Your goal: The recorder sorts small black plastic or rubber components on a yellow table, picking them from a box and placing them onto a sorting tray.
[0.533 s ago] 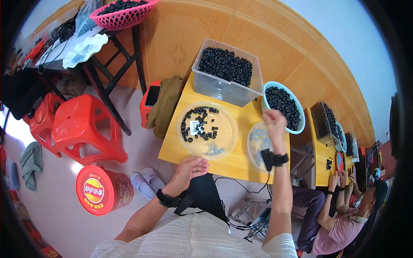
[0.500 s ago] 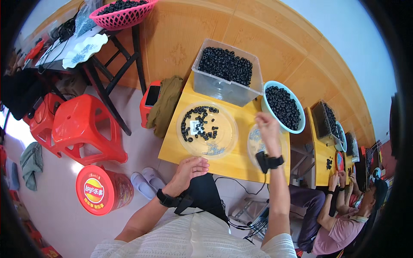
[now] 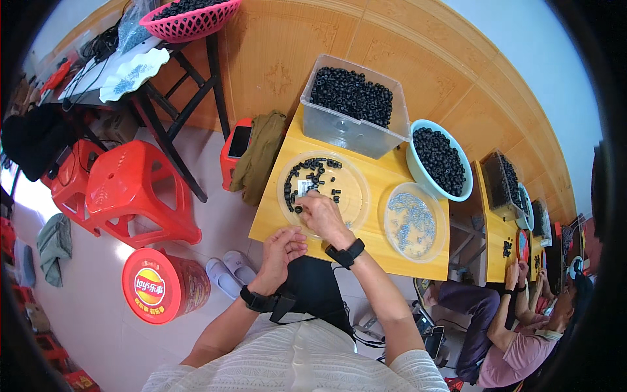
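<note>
My right hand (image 3: 320, 214) reaches down into the left round clear tray (image 3: 353, 186), fingers pinched low beside small black ring-shaped parts (image 3: 289, 188). Whatever lies between those fingertips is hidden. Just in front of the tray, over the table's near edge, my left hand (image 3: 281, 251) is closed with its fingers curled toward the thumb. I cannot make out what it holds. A white label shows in the tray among the black parts. To the right, a second round clear tray (image 3: 441, 230) contains many tiny bluish-silver pieces (image 3: 415, 215).
Behind the trays stand a clear plastic box (image 3: 349, 136) and a light-blue bowl (image 3: 421, 175), both full of black parts. Red stools (image 3: 124, 179) and a red bucket (image 3: 151, 287) are at left. A co-worker (image 3: 522, 353) sits at another yellow table (image 3: 498, 238) on the right.
My right hand has moved left from above the tray of tiny pieces down into the tray of black parts. My left hand has stayed near the table edge, its fingers more curled.
</note>
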Motion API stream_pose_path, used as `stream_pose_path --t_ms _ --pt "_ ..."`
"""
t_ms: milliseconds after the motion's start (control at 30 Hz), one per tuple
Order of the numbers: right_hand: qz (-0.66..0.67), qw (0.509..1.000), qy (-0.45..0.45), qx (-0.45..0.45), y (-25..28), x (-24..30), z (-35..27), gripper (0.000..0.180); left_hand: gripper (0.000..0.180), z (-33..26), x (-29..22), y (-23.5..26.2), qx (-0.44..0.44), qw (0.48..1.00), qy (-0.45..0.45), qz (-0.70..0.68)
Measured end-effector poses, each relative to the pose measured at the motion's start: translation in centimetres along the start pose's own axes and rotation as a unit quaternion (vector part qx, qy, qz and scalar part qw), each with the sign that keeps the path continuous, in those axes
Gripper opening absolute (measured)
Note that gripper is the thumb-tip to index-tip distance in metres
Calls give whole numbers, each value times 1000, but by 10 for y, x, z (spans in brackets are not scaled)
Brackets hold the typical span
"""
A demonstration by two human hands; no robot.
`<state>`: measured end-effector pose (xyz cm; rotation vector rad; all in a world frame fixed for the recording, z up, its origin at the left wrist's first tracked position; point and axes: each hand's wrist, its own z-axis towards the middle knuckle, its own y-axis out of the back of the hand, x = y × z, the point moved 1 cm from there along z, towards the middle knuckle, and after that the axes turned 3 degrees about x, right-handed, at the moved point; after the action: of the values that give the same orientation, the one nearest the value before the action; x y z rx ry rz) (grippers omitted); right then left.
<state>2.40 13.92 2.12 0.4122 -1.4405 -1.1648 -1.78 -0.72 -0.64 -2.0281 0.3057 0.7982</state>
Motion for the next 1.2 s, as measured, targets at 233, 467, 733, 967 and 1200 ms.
stream_pose_path --t_ms 233,467,733,967,1200 --pt "24 999 -21 24 -3 -1 -4 18 21 3 -3 5 -22 999 -25 -18" --pt "569 803 -177 27 21 20 -56 19 27 4 -12 1 115 976 -109 148" --pt "661 704 -255 44 24 18 -100 23 20 3 -9 -9 265 940 -23 214" --pt "253 934 -215 -128 31 -21 -79 7 19 -3 -14 -12 170 966 -18 196" --pt "-101 956 -256 -97 29 -27 -43 22 17 -2 -13 -9 161 972 -37 164"
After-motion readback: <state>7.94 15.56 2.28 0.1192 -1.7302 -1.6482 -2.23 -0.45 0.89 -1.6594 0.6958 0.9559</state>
